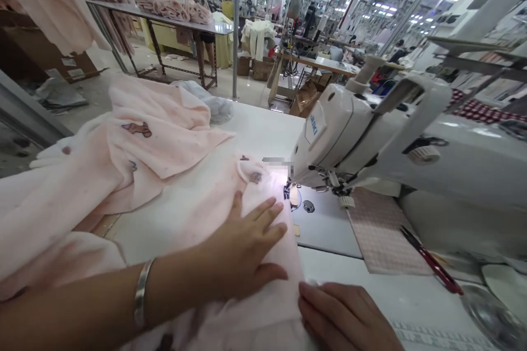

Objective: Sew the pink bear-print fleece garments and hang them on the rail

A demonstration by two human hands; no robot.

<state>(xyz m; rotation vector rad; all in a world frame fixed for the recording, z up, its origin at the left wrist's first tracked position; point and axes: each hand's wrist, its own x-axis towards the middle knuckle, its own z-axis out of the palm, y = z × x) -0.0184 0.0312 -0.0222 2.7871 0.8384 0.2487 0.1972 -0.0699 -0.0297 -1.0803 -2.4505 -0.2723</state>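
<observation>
Pale pink printed fabric [284, 258] runs across the white table to the sewing machine's [325, 126] lit needle area. Its right edge lies under the presser foot [287, 191]. My left hand [242, 247], with a silver bangle at the wrist, lies flat on this fabric, fingers spread, just in front of the foot. Nearer to me, my right hand [337, 312] has its fingers closed together at the fabric's right edge, pinching it; the thumb is hidden. More of the pink fabric with brown animal prints [140, 129] is heaped at the left.
Right of the needle lie a pink checked cloth [387, 230] and red-handled thread snips [432, 263]. A ruler strip [428, 334] marks the table's front. Behind stand a metal pole [236, 38], a table with folded pink garments [173, 5] and people. Pink garments hang at upper left.
</observation>
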